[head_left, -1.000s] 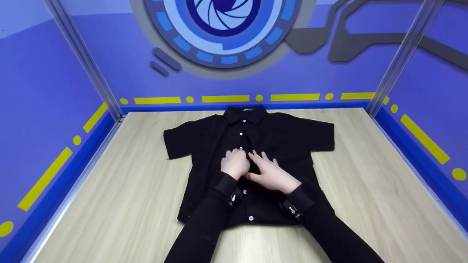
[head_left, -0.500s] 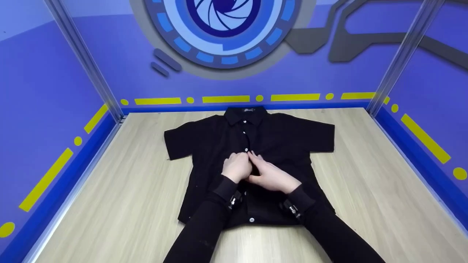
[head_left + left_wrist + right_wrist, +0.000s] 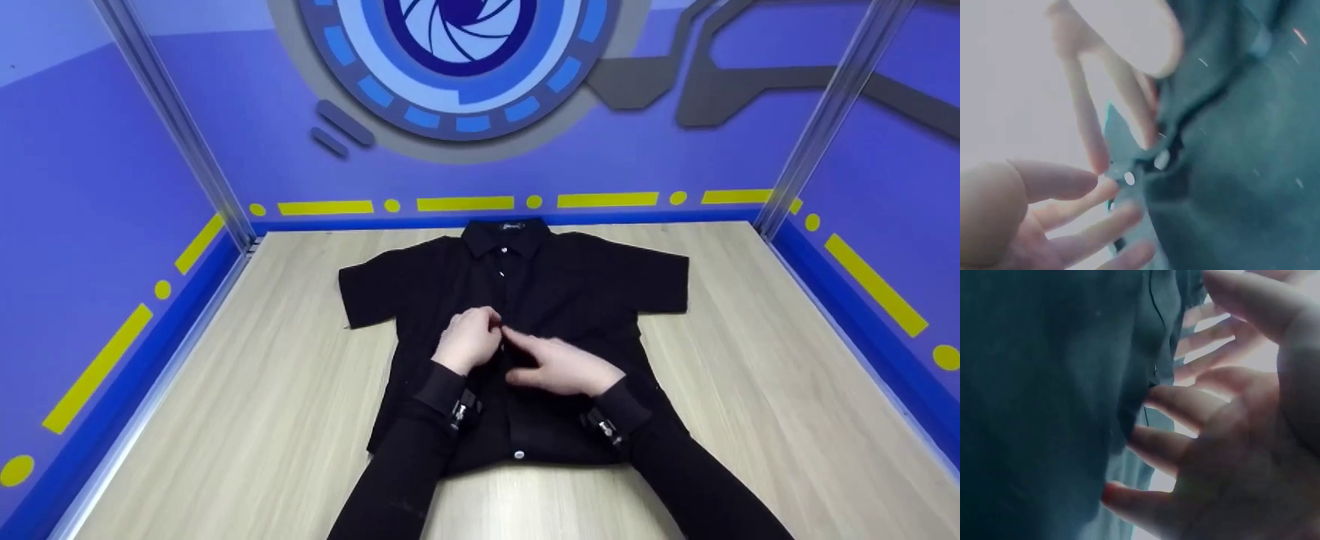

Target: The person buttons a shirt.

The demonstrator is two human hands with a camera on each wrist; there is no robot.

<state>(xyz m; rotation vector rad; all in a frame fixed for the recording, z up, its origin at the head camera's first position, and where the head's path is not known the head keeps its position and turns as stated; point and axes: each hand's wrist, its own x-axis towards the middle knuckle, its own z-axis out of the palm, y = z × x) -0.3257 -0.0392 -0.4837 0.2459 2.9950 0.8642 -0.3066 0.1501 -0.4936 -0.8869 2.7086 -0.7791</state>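
Observation:
A black short-sleeved button-up shirt (image 3: 592, 281) lies front up, its collar toward the back wall. My left hand (image 3: 469, 337) is over the middle of its button front, the fingers loosely bent in the head view. From the left wrist view, the thumb and fingers reach toward a white button (image 3: 1130, 178) on the front strip. My right hand (image 3: 566, 366) faces it from the other side, index finger stretched toward the left fingertips and thumb apart. The right wrist view shows the right fingers (image 3: 1157, 444) spread along the fabric edge. Both hands hide the shirt's middle buttons.
The shirt lies on a light wooden table (image 3: 765, 360). Blue printed panels (image 3: 480, 176) enclose it at the back and sides, with metal posts (image 3: 176, 142) at the corners. The lowest button (image 3: 519, 454) shows near the hem.
My left hand was beside the right over the button front; it has shifted slightly left, opening a gap between the palms. The right index finger now points straighter at the left fingertips.

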